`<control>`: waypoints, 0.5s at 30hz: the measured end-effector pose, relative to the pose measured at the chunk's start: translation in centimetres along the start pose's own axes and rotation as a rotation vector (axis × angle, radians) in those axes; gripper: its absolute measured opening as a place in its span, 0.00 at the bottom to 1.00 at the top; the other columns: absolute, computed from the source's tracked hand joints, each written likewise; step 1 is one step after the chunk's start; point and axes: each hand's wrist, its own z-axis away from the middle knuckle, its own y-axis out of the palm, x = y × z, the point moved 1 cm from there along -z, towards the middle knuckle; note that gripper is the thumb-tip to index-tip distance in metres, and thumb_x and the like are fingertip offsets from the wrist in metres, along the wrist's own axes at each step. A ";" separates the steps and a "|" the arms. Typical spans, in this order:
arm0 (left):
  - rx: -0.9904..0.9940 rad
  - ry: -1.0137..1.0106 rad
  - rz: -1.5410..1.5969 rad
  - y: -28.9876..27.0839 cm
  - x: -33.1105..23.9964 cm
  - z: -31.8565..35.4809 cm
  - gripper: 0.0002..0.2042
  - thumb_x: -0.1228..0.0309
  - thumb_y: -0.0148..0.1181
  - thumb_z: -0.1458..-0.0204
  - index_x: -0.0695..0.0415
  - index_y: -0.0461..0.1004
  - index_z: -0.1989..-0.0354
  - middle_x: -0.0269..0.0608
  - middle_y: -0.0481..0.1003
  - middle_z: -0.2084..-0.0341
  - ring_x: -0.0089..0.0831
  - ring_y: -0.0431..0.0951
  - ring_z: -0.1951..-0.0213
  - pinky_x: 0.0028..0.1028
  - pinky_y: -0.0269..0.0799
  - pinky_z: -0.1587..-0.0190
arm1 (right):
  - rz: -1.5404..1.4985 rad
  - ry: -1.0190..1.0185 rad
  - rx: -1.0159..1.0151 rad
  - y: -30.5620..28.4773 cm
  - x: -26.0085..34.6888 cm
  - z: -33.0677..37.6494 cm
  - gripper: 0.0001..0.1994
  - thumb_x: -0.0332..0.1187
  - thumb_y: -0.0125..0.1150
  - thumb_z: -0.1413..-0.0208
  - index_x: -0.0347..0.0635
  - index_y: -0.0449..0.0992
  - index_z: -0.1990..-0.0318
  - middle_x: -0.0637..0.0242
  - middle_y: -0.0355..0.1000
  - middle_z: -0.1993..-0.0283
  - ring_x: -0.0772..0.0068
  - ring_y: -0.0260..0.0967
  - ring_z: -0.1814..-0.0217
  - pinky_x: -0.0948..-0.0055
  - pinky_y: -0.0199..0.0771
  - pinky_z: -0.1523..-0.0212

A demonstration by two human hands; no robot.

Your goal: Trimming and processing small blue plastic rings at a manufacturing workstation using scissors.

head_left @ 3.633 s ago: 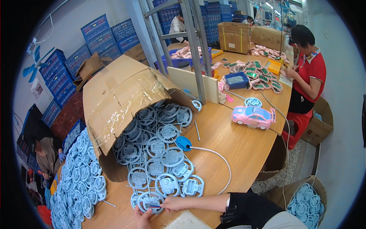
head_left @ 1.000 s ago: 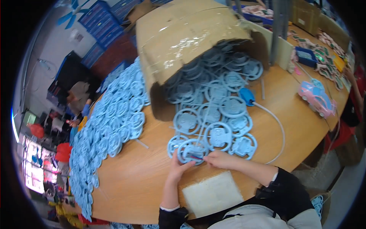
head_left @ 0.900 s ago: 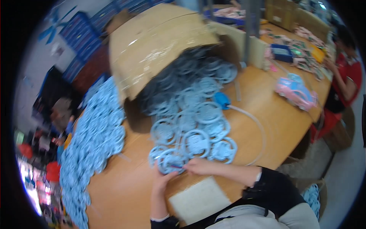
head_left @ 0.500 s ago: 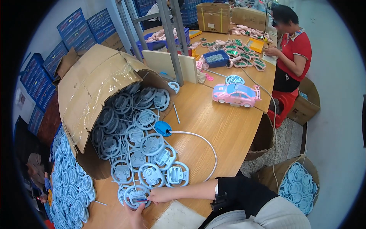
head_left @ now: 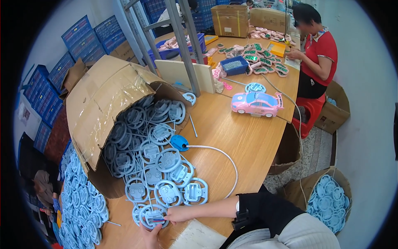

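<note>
"Any writing in view?"
"Dark lettering on the rear wing of the car (head_left: 253, 103), and small print on one of the two far cartons (head_left: 229, 20)."
"Counts?"
"One car, pink and blue; one blue disc (head_left: 179, 142) on a white cord (head_left: 226, 158). The wheels heaped in the tipped carton (head_left: 101, 97) overlap too much to count."
"The fingers?"
"Right hand (head_left: 179, 214): curled closed on a slim red-and-blue piece (head_left: 159, 220) over one pale blue wheel (head_left: 151, 215), at the heap's near end on the worktop (head_left: 224, 124). Left hand (head_left: 150, 237): thumb and forefinger parted at that wheel's near rim; I can't tell whether they grip."
</note>
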 end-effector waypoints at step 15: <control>-0.046 0.031 -0.069 0.4 -0.6 0.0 0.22 0.79 0.57 0.66 0.61 0.60 0.58 0.40 0.69 0.68 0.30 0.71 0.67 0.27 0.69 0.66 | 0.044 -0.043 -0.129 0.0 1.3 1.0 0.23 0.42 0.40 0.49 0.35 0.70 0.88 0.61 0.67 0.86 0.63 0.66 0.81 0.68 0.65 0.74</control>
